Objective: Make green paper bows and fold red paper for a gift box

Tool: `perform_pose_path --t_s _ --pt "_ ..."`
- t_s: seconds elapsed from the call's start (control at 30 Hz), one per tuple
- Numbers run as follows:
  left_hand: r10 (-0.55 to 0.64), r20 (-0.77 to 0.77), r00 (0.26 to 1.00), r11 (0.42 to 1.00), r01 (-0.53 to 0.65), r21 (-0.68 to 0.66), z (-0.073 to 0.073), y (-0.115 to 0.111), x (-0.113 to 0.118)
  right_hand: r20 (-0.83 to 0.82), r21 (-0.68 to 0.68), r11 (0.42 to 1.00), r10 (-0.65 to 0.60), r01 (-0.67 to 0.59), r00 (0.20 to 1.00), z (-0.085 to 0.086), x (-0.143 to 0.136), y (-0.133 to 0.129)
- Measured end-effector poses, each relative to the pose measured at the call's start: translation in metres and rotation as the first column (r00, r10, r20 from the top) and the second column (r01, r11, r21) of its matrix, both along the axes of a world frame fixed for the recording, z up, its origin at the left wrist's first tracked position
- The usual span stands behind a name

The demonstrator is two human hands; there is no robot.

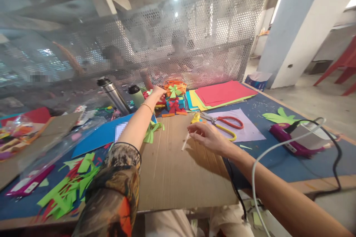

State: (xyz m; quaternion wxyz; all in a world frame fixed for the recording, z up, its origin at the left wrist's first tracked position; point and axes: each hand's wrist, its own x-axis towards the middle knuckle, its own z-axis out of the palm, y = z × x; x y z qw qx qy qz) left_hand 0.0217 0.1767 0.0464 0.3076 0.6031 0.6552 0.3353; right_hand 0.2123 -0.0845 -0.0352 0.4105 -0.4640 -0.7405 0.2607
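My left hand (pixel 158 94) reaches to the far edge of the table, with its fingers closed at a pile of paper pieces. What they pinch is hidden. Beside them are orange paper pieces (pixel 178 85) with a green paper bow (pixel 175 91) and a red paper bow (pixel 174 106). My right hand (pixel 207 137) is curled around a yellow glue gun (pixel 195 117) above the brown cardboard sheet (pixel 172 177). Most of the gun's body is hidden by the hand. A white glue stick (pixel 184 143) pokes out towards me.
Scissors (pixel 222 121) lie on lilac paper (pixel 244 118), near stacked coloured sheets (pixel 222 94). Two bottles, a steel one (pixel 115 94) and a green one (pixel 136 96), stand at the back. Green paper strips (pixel 69 189) lie left. Cables run from a purple power strip (pixel 292 142) at right.
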Motion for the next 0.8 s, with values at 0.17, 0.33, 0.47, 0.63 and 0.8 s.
perform_pose_path --t_s 0.17,0.33,0.47,0.63,0.8 --pt "-0.032 0.054 0.998 0.995 0.027 0.091 0.028 -0.024 -0.004 -0.017 0.009 0.999 -0.043 0.043 0.999 -0.002 0.004 0.005" --pt "-0.082 0.094 0.992 0.975 0.06 0.215 0.064 -0.065 -0.031 -0.037 -0.011 0.997 -0.073 0.073 0.997 -0.005 0.015 0.012" --pt "-0.142 0.064 0.988 0.915 0.106 0.389 0.078 -0.135 -0.062 -0.039 -0.002 0.994 -0.109 0.109 0.993 -0.006 0.023 0.02" --pt "-0.344 0.082 0.936 0.883 0.292 0.366 0.051 -0.257 -0.076 0.047 0.05 0.981 -0.188 0.186 0.981 -0.007 0.022 0.025" --pt "-0.505 0.167 0.847 0.856 0.468 0.218 -0.004 -0.3 -0.061 0.199 0.128 0.958 -0.278 0.256 0.94 -0.01 0.015 0.026"
